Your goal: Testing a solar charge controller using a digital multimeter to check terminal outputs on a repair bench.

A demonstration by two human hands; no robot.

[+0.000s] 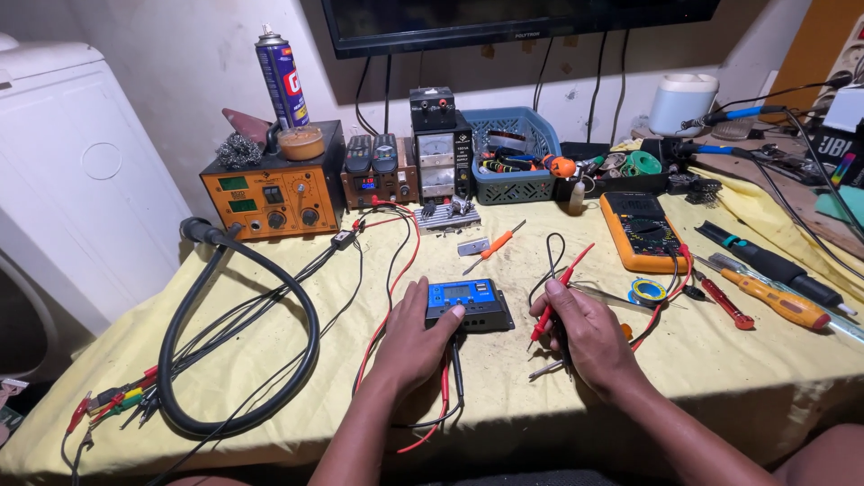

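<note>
A workbench covered with a yellow cloth (738, 369) stands against a pale wall, crowded with tools and wires. At its middle lies a small blue and black controller box (467, 303) with a lit display, flat on the cloth, red and black leads running from its near edge toward the person. The left hand (415, 337) rests against the box's left side, its fingers curled loosely, the thumb tip lying on the near left corner of the box; it steadies the box rather than lifting it. The right hand (580, 331) sits just to the right of the box, apart from it, fingers closed around a red test probe (560, 290) and a black one, whose tips slant down toward the cloth. The probe leads loop back to a yellow multimeter (641, 230) farther right. Behind, an orange soldering station (273, 195) sits at the left, a blue basket (513, 155) of parts at the centre, and orange-handled screwdrivers (776, 303) lie at the right.
</note>
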